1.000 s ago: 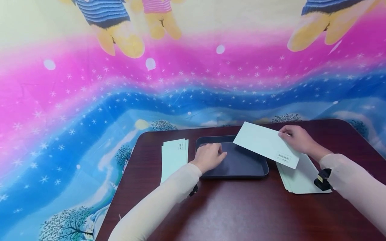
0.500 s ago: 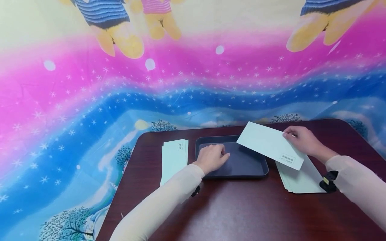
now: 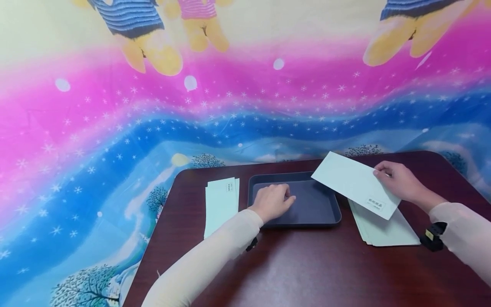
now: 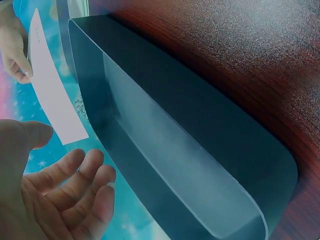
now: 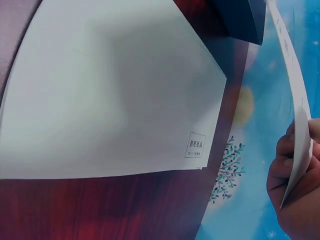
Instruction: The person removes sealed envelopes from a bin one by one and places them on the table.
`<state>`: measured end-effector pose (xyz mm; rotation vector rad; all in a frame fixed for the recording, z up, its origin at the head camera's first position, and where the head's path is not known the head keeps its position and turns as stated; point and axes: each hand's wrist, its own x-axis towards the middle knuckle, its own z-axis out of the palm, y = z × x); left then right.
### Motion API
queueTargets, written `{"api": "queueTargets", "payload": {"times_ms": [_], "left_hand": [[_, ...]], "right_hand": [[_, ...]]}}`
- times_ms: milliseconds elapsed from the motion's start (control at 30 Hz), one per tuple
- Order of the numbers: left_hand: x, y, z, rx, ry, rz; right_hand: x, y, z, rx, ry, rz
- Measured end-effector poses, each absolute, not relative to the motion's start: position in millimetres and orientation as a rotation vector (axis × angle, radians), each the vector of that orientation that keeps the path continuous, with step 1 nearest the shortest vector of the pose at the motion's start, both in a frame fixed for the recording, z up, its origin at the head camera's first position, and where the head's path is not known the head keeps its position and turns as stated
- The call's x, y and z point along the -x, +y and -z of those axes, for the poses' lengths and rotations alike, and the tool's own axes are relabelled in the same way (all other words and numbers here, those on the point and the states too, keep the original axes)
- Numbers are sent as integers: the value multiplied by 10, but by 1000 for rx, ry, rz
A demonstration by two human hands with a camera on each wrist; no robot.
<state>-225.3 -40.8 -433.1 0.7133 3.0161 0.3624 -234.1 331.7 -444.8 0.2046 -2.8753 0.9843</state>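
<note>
My right hand (image 3: 400, 181) pinches a pale envelope (image 3: 354, 183) by its far long edge. That envelope hangs tilted above a stack of similar envelopes (image 3: 389, 234), its left corner over the tray's back right corner. In the right wrist view, fingers and thumb of the right hand (image 5: 285, 175) grip the envelope (image 5: 294, 75) from both sides. My left hand (image 3: 271, 201) hovers above the left part of a dark grey tray (image 3: 310, 207). In the left wrist view its fingers are loosely bent and hold nothing, beside the tray wall (image 4: 210, 110).
A smaller pile of pale envelopes (image 3: 221, 207) lies left of the tray. Everything rests on a dark red-brown wooden table (image 3: 307, 268). A colourful patterned cloth (image 3: 245, 94) hangs behind the table's far edge.
My right hand has moved to the right with the envelope, which now covers less of the tray. The left hand has shifted slightly right above the tray.
</note>
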Motion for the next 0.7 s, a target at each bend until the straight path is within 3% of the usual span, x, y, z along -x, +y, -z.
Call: {"api": "queueTargets", "payload": {"times_ms": [700], "left_hand": [[2245,-318,4353,-754,2993,-403]], "right_hand": [[2097,3590,4546,-157,-3025,-1032]]}}
